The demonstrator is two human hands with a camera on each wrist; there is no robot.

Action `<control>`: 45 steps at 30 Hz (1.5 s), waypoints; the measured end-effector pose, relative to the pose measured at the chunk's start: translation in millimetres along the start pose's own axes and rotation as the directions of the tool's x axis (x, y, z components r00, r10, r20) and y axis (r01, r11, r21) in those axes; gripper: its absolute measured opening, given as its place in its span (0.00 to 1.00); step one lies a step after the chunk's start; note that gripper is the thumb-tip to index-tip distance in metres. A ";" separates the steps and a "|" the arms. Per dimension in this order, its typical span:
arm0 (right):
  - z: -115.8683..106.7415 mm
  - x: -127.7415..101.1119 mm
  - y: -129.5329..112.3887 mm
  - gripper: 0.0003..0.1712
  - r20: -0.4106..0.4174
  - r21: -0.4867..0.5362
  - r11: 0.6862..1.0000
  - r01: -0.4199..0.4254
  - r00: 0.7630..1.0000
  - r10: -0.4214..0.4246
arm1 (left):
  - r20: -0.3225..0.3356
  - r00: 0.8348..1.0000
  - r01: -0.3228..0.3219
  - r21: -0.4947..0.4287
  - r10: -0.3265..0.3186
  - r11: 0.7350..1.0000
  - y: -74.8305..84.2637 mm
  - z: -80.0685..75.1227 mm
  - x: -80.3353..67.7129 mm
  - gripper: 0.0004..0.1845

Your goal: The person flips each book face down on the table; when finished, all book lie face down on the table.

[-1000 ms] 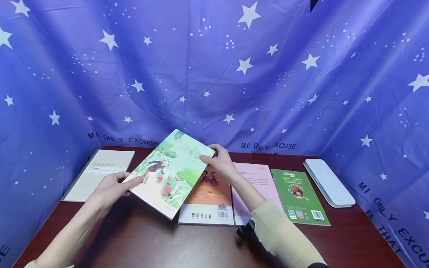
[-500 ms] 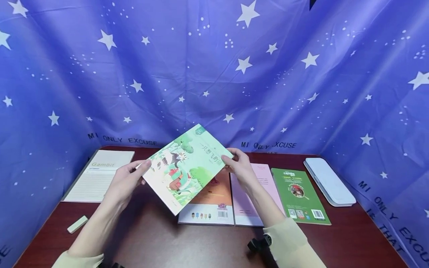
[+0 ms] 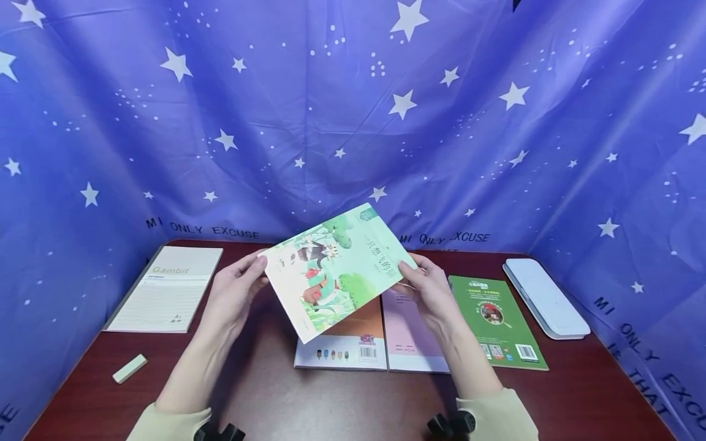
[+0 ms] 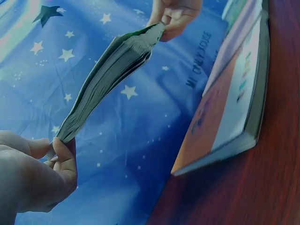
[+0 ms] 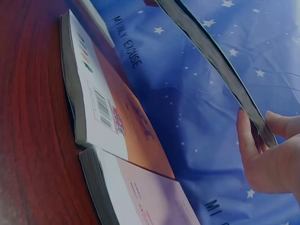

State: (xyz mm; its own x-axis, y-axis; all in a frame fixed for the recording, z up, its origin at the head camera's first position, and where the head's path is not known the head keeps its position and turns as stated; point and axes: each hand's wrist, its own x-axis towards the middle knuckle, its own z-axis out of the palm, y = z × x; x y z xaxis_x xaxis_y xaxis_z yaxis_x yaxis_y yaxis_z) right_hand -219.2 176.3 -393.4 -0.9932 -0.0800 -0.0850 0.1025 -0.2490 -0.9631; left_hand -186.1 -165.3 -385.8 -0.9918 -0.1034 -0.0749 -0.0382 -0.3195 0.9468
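Both hands hold a light green picture-cover book [image 3: 336, 269] in the air, turned sideways and tilted. My left hand [image 3: 234, 291] pinches its left corner, thumb on the cover and fingers beneath. At the opposite end my right hand [image 3: 432, 291] grips the edge the same way. In the left wrist view the page edges of the book [image 4: 105, 77] bulge apart slightly between the two hands. Below it on the table lie an orange-and-white book [image 3: 339, 352] and a pink book [image 3: 413, 343], side by side and partly hidden by the held book and right arm.
A green book [image 3: 504, 324] lies right of the pink one, with a white case [image 3: 546, 297] beyond it. At left are a Gambit notebook [image 3: 165, 294] and a small whitish eraser-like block [image 3: 130, 369]. A starry blue curtain [image 3: 309, 122] rises behind the table.
The green picture-cover book has moved right with both hands and rotated clockwise to lie more sideways. The small block, hidden at first behind the left arm, now shows. Both hands keep their hold.
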 end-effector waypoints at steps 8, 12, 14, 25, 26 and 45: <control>-25.7 -16.5 -8.6 0.10 0.051 0.170 0.985 0.011 0.999 -0.020 | -0.044 0.998 0.041 -0.102 -0.046 0.994 -5.7 22.0 4.7 0.24; -33.6 -19.0 -10.2 0.13 0.090 0.243 0.970 0.025 0.995 -0.049 | -0.063 0.997 0.044 -0.093 -0.050 0.995 -8.7 27.3 5.3 0.24; -35.9 -18.9 -10.5 0.15 0.100 0.265 0.964 0.031 0.993 -0.060 | -0.061 0.997 0.038 -0.068 -0.042 0.997 -9.7 28.8 4.8 0.24; -41.6 -20.3 -9.6 0.14 0.069 0.237 0.970 0.049 0.995 -0.067 | -0.085 0.996 0.000 -0.054 -0.005 0.999 -16.7 33.1 5.4 0.25; -42.0 -20.3 -10.2 0.13 0.051 0.211 0.976 0.050 0.997 -0.062 | -0.091 0.996 -0.002 -0.050 -0.002 0.999 -17.3 33.7 5.5 0.24; -40.0 -20.0 -12.4 0.11 -0.032 0.124 0.990 0.063 0.998 -0.060 | -0.070 0.997 -0.042 -0.032 0.039 0.999 -16.0 32.6 1.9 0.22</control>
State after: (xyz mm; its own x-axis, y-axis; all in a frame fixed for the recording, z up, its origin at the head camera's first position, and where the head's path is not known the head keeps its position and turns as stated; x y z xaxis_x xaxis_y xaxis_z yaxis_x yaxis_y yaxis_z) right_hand -202.9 219.6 -390.0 -0.9988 -0.0338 -0.0355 0.0455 -0.3714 -0.9273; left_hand -191.3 -129.7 -390.8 -0.9815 -0.1819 -0.0594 0.0072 -0.3452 0.9385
